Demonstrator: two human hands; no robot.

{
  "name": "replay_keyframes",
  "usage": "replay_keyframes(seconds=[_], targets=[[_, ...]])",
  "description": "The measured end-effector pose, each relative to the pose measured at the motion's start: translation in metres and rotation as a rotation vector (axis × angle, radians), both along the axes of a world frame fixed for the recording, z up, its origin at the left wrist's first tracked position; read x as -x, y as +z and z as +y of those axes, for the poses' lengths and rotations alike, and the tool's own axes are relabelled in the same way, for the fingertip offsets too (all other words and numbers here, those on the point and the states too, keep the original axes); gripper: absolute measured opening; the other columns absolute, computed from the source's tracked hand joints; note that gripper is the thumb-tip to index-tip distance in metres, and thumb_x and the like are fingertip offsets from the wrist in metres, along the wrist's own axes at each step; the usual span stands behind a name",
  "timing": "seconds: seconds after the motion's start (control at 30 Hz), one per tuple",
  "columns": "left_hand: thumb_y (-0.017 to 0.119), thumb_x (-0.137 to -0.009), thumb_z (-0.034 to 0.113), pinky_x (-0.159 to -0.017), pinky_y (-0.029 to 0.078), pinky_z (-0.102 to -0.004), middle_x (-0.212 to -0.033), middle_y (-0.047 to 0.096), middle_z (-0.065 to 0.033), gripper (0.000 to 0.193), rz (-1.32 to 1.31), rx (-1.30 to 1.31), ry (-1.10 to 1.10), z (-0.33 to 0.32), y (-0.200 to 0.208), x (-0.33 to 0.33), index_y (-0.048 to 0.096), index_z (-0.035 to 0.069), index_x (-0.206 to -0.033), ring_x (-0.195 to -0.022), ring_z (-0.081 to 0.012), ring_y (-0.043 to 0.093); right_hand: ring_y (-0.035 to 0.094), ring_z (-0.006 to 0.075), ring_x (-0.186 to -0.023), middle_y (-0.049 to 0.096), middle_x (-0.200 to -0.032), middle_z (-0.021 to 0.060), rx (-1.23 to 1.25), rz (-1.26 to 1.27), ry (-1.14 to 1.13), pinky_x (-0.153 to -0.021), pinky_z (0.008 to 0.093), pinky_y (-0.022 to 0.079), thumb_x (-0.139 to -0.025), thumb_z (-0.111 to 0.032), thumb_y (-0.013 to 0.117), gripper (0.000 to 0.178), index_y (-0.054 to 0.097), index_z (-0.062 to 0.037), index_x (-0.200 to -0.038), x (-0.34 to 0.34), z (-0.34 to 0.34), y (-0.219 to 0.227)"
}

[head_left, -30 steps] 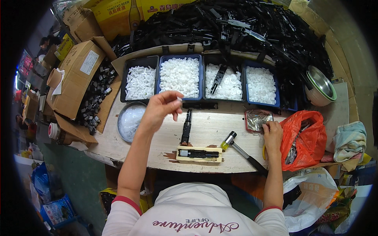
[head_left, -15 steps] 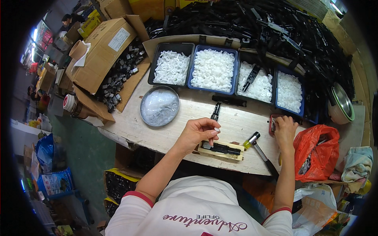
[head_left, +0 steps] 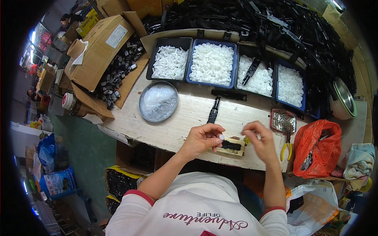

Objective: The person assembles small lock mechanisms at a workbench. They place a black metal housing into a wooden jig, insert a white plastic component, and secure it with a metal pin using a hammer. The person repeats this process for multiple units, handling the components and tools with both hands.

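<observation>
My left hand (head_left: 201,141) pinches a small white round plastic piece (head_left: 221,137) between thumb and fingertips. It hovers over a cream block-shaped holder (head_left: 238,152), in which a black elongated part (head_left: 231,146) lies. To the right, my right hand (head_left: 261,143) is raised with its fingers curled together, slightly blurred; anything in them is too small to make out. It covers most of a hammer, whose yellow face (head_left: 246,140) peeks out. Beyond my left hand, another black part (head_left: 214,111) lies on the table. A red tray (head_left: 271,122) holds small metal pins.
Bins of white plastic pieces (head_left: 212,65) line the table's back, before a heap of black parts (head_left: 220,17). A round metal dish (head_left: 140,108) stands left. Yellow-handled pliers (head_left: 286,150) and a red plastic bag (head_left: 328,137) are right. An open carton (head_left: 100,51) spills dark metal pieces.
My right hand has left the red tray and come left beside the cream holder, uncovering the pins and pliers. My left hand has shifted slightly right, still pinching the white piece.
</observation>
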State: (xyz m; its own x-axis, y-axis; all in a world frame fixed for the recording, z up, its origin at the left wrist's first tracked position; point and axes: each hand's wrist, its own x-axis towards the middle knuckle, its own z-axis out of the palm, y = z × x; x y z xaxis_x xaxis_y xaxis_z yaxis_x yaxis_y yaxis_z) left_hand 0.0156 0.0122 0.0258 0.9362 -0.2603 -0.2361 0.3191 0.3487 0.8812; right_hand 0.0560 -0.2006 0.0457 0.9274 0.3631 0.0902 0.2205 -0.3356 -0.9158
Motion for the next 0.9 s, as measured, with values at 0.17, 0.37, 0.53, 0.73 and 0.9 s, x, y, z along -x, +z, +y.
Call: replay_keyframes(seconds=[0.17, 0.37, 0.53, 0.73, 0.9], targets=[[0.061, -0.079, -0.003, -0.056, 0.052, -0.0224, -0.085, 0.057, -0.0068, 0.03, -0.024, 0.008, -0.017, 0.002, -0.002, 0.004, 0.054, -0.002, -0.108, -0.072, -0.0122, 0.059, 0.05, 0.0176, -0.075, 0.054, -0.076, 0.0037, 0.015, -0.088, 0.151, -0.069, 0.0282, 0.037, -0.079, -0.005, 0.06, 0.005, 0.056, -0.0039, -0.08, 0.005, 0.031, 0.001], [0.061, -0.079, -0.003, -0.057, 0.052, -0.0219, -0.086, 0.056, -0.0063, 0.032, -0.032, 0.006, -0.012, 0.002, -0.002, 0.007, 0.053, -0.002, -0.11, -0.073, -0.0109, 0.058, 0.048, 0.0206, -0.073, 0.053, -0.073, 0.0032, 0.086, -0.185, 0.19, -0.068, 0.0308, 0.031, -0.078, -0.007, 0.059, 0.004, 0.055, -0.0063, -0.079, 0.007, 0.037, 0.003], [0.059, -0.081, -0.001, -0.056, 0.051, -0.0196, -0.082, 0.055, -0.0026, 0.031, -0.063, -0.013, -0.002, 0.001, -0.004, 0.009, 0.054, 0.001, -0.111, -0.071, -0.0066, 0.055, 0.048, 0.0197, -0.072, 0.053, -0.073, 0.0028, 0.181, -0.285, 0.212, -0.068, 0.0308, 0.031, -0.078, -0.006, 0.06, 0.005, 0.055, -0.006, -0.078, 0.011, 0.042, 0.008], [0.06, -0.081, -0.001, -0.054, 0.05, -0.0193, -0.081, 0.057, -0.0041, 0.026, -0.061, 0.032, 0.065, 0.002, -0.008, 0.012, 0.056, 0.0, -0.107, -0.068, -0.0071, 0.056, 0.049, 0.0194, -0.073, 0.055, -0.074, 0.0028, 0.098, -0.312, 0.114, -0.067, 0.0312, 0.031, -0.075, -0.004, 0.062, 0.007, 0.057, -0.0063, -0.079, 0.014, 0.047, -0.008], [0.061, -0.081, 0.002, -0.05, 0.05, -0.0199, -0.076, 0.061, -0.0066, 0.019, -0.008, 0.108, 0.107, 0.003, -0.012, 0.015, 0.06, -0.002, -0.1, -0.061, -0.009, 0.058, 0.049, 0.0194, -0.073, 0.056, -0.076, 0.0025, 0.025, -0.39, 0.031, -0.066, 0.0313, 0.031, -0.073, -0.004, 0.063, 0.009, 0.058, -0.0063, -0.08, 0.021, 0.049, -0.013]])
